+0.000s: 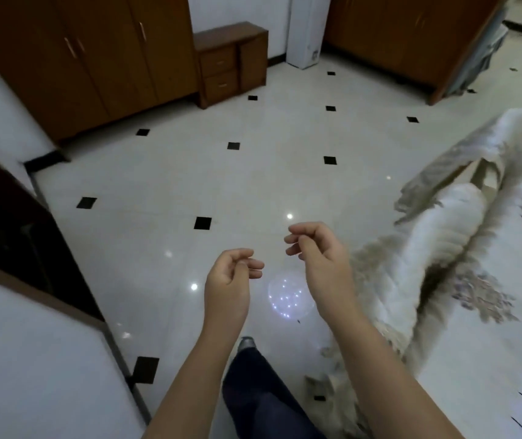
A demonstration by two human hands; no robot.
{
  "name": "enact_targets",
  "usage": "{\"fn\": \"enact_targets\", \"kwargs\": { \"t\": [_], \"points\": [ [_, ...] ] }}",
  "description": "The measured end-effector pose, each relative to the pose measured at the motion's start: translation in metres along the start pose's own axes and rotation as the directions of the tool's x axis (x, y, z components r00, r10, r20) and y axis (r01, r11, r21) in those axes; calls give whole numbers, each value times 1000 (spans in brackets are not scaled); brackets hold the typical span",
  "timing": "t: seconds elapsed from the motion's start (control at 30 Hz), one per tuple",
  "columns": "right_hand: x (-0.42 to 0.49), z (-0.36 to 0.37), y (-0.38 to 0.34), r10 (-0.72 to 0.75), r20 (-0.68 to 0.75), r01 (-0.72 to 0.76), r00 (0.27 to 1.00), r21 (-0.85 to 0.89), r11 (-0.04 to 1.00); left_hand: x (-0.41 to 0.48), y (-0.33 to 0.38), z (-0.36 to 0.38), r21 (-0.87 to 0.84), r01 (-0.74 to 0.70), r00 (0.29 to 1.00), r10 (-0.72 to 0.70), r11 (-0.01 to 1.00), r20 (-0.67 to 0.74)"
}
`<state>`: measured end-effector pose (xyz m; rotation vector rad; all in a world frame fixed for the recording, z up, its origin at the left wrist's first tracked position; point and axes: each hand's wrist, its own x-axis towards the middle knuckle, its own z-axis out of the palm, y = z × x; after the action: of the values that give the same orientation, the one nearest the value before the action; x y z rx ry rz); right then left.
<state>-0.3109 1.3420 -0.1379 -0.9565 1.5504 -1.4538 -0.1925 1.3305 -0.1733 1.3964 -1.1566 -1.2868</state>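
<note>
My left hand and my right hand hover side by side over the glossy tiled floor, fingers loosely curled, with nothing in either. To the right of my right hand a cream, fluffy quilt with a patterned cover hangs off the edge of the bed; it looks blurred. Neither hand touches the quilt.
A white tiled floor with small black insets spreads ahead. Brown wardrobes and a low drawer unit stand at the back, another brown cabinet at back right. A dark doorway is on the left. My leg shows below.
</note>
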Motion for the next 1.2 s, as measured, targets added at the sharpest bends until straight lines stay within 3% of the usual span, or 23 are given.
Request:
{"fn": "enact_targets", "kwargs": {
  "t": [0.4, 0.7, 0.97, 1.1, 1.2],
  "points": [
    [258, 26, -54, -36, -280, 75, 959, 130, 989, 245, 114, 91, 15, -245, 949, 237, 969, 206],
    [401, 11, -46, 29, -434, 26, 901, 122, 992, 391, 114, 173, -2, -108, 923, 101, 994, 371],
    [590, -4, -62, 33, -550, 13, 834, 80, 997, 576, 158, 263, -4, -146, 864, 129, 989, 487],
    [673, -32, -87, -40, -608, 86, 793, 46, 995, 653, 195, 332, -23, -168, 819, 152, 986, 553],
    [708, -62, -83, 1, -674, 50, 739, 56, 997, 680, 204, 388, -10, -161, 750, 129, 987, 648]
  ]
}}
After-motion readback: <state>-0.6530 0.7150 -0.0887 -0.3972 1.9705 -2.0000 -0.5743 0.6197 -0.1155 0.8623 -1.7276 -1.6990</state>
